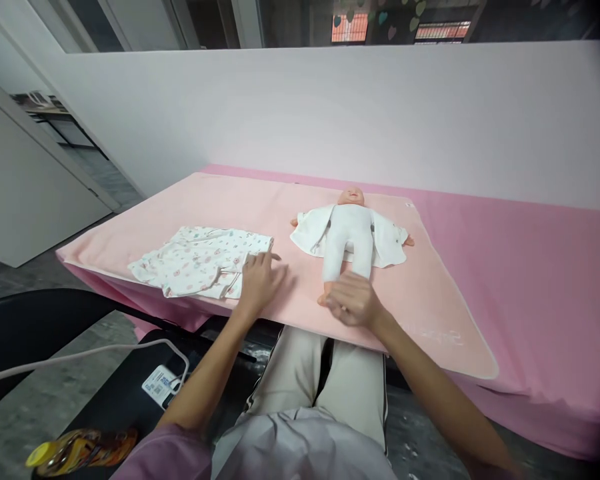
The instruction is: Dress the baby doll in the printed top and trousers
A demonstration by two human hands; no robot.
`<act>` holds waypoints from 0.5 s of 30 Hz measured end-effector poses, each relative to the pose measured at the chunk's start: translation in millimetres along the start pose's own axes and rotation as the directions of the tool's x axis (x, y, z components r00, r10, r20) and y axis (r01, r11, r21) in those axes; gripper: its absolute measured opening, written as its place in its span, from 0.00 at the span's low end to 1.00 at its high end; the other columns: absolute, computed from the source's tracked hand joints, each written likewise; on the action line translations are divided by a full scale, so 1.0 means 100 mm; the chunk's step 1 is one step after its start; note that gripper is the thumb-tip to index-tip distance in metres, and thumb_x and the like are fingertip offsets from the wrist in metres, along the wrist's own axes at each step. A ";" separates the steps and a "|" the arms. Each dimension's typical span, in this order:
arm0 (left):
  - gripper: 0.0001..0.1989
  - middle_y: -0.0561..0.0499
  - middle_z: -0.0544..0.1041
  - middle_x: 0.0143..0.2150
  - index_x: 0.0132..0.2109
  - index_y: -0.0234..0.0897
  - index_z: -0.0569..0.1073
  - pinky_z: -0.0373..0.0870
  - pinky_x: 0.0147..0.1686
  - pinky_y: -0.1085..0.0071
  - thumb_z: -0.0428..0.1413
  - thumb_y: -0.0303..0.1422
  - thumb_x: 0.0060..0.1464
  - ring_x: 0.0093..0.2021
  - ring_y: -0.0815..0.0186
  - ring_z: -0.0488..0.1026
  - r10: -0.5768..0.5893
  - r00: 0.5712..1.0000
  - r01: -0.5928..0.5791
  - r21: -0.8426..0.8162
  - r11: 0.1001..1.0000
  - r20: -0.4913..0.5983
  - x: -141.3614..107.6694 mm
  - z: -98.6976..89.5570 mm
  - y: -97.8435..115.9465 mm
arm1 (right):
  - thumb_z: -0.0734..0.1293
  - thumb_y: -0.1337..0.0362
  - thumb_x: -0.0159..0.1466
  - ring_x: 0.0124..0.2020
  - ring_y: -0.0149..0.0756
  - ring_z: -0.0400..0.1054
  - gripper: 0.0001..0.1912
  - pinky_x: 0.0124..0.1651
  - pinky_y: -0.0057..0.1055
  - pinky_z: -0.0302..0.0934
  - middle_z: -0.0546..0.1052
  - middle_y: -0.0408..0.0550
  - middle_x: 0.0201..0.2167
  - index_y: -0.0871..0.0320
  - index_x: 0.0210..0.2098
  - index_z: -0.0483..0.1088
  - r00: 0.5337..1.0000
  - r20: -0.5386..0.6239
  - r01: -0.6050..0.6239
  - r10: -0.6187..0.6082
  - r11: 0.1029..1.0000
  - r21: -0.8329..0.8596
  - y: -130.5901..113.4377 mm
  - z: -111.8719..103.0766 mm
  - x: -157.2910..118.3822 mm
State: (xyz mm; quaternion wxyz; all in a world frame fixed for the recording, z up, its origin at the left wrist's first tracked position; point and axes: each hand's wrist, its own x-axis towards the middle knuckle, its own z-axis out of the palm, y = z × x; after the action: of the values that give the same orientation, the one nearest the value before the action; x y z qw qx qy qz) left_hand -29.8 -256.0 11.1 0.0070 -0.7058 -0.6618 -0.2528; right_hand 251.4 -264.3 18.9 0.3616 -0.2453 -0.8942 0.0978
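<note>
A baby doll [353, 223] lies face up on a light pink blanket [430, 313], its head toward the wall. It wears white leggings, and a white jacket is spread open under its arms. My right hand [353, 298] is closed at the doll's feet; one foot shows beside the fingers, the other is hidden behind the hand. A white baby garment [205, 260] with a small coloured print lies flat to the left. At its right edge is my left hand [260, 280], fingers apart and nothing seen in them; whether it touches the cloth I cannot tell.
A darker pink cover [545, 287] drapes the table under the blanket. The white wall [330, 113] stands behind it. On a black chair [115, 387] at lower left are a yellow-capped bottle [87, 451], a white cable [105, 348] and a printed card [159, 385].
</note>
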 end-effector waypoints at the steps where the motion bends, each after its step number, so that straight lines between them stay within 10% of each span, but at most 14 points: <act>1: 0.20 0.35 0.78 0.61 0.60 0.39 0.74 0.67 0.61 0.46 0.52 0.44 0.69 0.63 0.41 0.71 -0.055 0.998 0.058 0.117 0.991 -0.025 0.10 0.01 -0.12 | 0.60 0.51 0.75 0.27 0.40 0.62 0.22 0.36 0.42 0.60 0.68 0.47 0.22 0.49 0.25 0.66 0.995 0.048 0.085 -0.086 0.996 0.020 -0.21 0.07 -0.01; 7: 0.21 0.26 0.76 0.59 0.58 0.28 0.74 0.60 0.62 0.46 0.48 0.38 0.69 0.61 0.37 0.71 -0.099 0.985 0.040 0.379 0.924 0.138 0.60 0.08 -0.52 | 0.65 0.50 0.72 0.21 0.36 0.57 0.23 0.24 0.39 0.54 0.64 0.40 0.18 0.51 0.23 0.60 0.912 0.103 0.391 -0.398 0.917 0.080 -1.23 0.67 -0.44; 12: 0.18 0.28 0.79 0.55 0.54 0.28 0.76 0.60 0.62 0.49 0.46 0.29 0.66 0.57 0.41 0.75 -0.068 0.981 -0.006 0.375 0.927 0.184 0.81 -0.05 -0.46 | 0.56 0.48 0.76 0.21 0.39 0.59 0.27 0.29 0.41 0.58 0.65 0.43 0.17 0.50 0.22 0.63 0.999 0.012 0.049 -0.050 0.993 0.106 -1.35 1.01 -0.83; 15: 0.17 0.33 0.81 0.55 0.54 0.31 0.76 0.64 0.58 0.53 0.48 0.32 0.66 0.55 0.44 0.77 -0.055 0.995 0.028 0.297 0.955 0.084 0.78 -0.30 -0.23 | 0.49 0.47 0.79 0.27 0.40 0.68 0.33 0.40 0.43 0.66 0.72 0.48 0.22 0.53 0.26 0.71 0.947 -0.075 -0.267 0.312 0.896 0.355 -1.28 1.02 -0.85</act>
State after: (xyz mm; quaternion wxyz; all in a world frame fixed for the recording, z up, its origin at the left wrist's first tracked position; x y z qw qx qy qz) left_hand -62.2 -190.4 58.0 0.0765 -0.6936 -0.7064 -0.1187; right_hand 185.7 -417.6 -60.0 0.4373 -0.3155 -0.7915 0.2875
